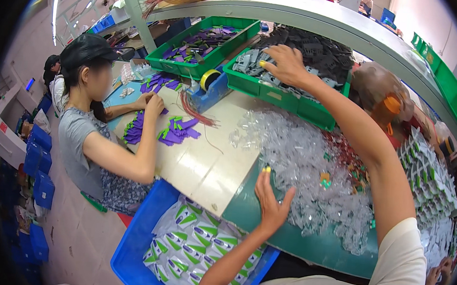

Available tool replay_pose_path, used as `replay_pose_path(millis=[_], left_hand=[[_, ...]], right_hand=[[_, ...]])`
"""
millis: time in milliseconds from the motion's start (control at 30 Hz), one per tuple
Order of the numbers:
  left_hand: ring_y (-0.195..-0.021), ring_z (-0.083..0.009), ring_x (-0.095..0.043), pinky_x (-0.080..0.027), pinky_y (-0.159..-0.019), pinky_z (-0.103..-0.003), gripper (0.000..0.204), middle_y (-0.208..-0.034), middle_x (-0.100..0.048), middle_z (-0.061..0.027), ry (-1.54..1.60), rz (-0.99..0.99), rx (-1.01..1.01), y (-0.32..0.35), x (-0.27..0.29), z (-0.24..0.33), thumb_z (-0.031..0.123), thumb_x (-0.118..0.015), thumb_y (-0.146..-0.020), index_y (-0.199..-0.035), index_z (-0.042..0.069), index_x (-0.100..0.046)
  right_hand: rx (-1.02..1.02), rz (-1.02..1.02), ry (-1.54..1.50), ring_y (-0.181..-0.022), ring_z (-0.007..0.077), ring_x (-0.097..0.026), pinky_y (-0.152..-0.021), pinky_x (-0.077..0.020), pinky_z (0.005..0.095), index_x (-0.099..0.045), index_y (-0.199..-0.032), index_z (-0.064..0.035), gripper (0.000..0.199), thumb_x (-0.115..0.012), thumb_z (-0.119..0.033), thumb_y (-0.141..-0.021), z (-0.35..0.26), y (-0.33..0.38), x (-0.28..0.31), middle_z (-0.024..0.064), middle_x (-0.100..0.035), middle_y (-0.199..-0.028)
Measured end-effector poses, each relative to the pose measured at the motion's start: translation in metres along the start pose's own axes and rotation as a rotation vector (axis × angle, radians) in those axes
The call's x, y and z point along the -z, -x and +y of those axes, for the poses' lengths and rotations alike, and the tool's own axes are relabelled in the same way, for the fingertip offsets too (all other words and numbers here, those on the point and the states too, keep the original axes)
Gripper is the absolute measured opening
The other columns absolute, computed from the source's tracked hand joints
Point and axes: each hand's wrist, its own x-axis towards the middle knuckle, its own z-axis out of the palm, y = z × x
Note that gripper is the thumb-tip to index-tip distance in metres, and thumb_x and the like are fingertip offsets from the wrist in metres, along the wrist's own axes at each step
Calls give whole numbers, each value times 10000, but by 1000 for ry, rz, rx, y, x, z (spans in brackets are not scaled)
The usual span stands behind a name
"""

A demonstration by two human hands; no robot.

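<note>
My right hand [288, 65] reaches over the green tray [279, 94] of grey plastic parts [250, 62]. Its fingers are apart, with a yellow cover on one fingertip, and I see nothing held in it. Whether it touches the parts I cannot tell. My left hand [274, 205] hovers open by the green mat [246, 196], its thumb spread from the fingers and a yellow cover on one fingertip. Right of it lies a large heap of clear plastic pieces [311, 175]. Below, a blue bin [131, 247] holds many white and green pieces [194, 251].
A co-worker [107, 139] sits at the left, hands on purple and green parts [179, 130]. Beyond are another green tray [159, 66], a blue tape dispenser [213, 93] and red wires [193, 111]. A shelf [280, 8] spans above; stacked white and green pieces [428, 172] stand right.
</note>
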Motion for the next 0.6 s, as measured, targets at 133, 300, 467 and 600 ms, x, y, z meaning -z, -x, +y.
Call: replay_pose_path(millis=[133, 300, 467, 600], left_hand=[[-1293, -447, -327, -241, -1057, -537, 772, -1406, -329, -278, -67, -34, -115, -2, 3, 17, 313, -754, -810, -1376, -47, -371], [-1263, -380, -367, -285, -1002, -485, 601, -1338, -418, -194, -203, -59, -462, 5, 6, 17, 386, -743, -807, -1275, 96, -501], [-1239, -327, -388, -286, -984, -467, 465, -1269, -479, -120, -166, -31, -490, 7, 7, 17, 393, -744, -816, -1169, 151, -560], [-1237, -245, -428, -263, -1036, -415, 437, -1273, -535, -50, -97, -31, -413, 10, 7, 18, 363, -742, -826, -1205, 198, -598]], right_hand=[[-101, -277, 195, -1377, 377, -328, -1102, -147, 671, -567, -1331, -154, 671, -415, -625, -878, 8, -64, -31, 158, -426, -1465], [-63, -321, 139, -1199, 343, -496, -1032, -253, 644, -630, -1141, -160, 521, -501, -583, -866, 32, -46, -24, 142, -558, -1226], [45, -75, 84, -966, 240, -586, -898, -400, 485, -670, -801, -49, 348, -614, -384, -880, 44, -10, 21, 57, -637, -940], [-68, 85, 23, -986, 308, -621, -888, -472, 395, -678, -1048, -52, 441, -622, -447, -860, 84, -49, 4, 159, -660, -1068]])
